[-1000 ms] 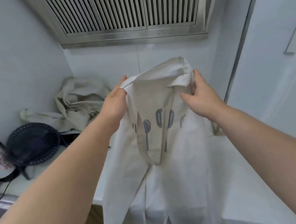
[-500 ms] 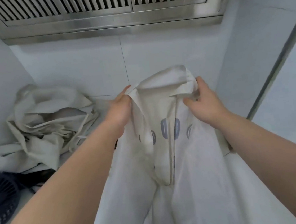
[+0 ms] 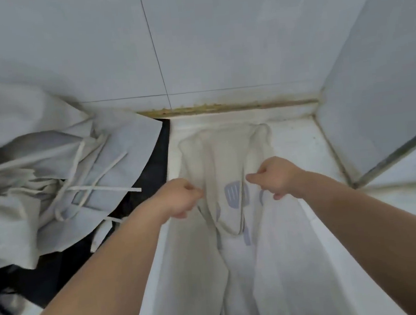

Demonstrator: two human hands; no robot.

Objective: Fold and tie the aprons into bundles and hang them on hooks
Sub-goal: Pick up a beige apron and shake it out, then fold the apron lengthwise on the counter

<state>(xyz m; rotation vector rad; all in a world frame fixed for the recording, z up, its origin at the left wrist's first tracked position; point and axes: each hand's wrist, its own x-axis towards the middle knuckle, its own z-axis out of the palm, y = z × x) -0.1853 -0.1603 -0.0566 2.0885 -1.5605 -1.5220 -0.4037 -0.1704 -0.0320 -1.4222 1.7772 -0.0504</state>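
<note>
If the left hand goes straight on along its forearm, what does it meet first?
The left hand pinches the apron, whose top lies directly ahead on the counter; beyond it probably the tiled wall, though depth is unclear.

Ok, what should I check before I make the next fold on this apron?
1. Left hand grip on the apron: ok, pinching one side.
2. Right hand grip on the other side: ok.
3. Bib lying on the counter: ok, slightly wrinkled.
4. Neck strap inside the outline: ok, looped over the bib.
5. Clear of the apron pile on the left: ok, apart.
6. Waist ties located: cannot tell.
</note>
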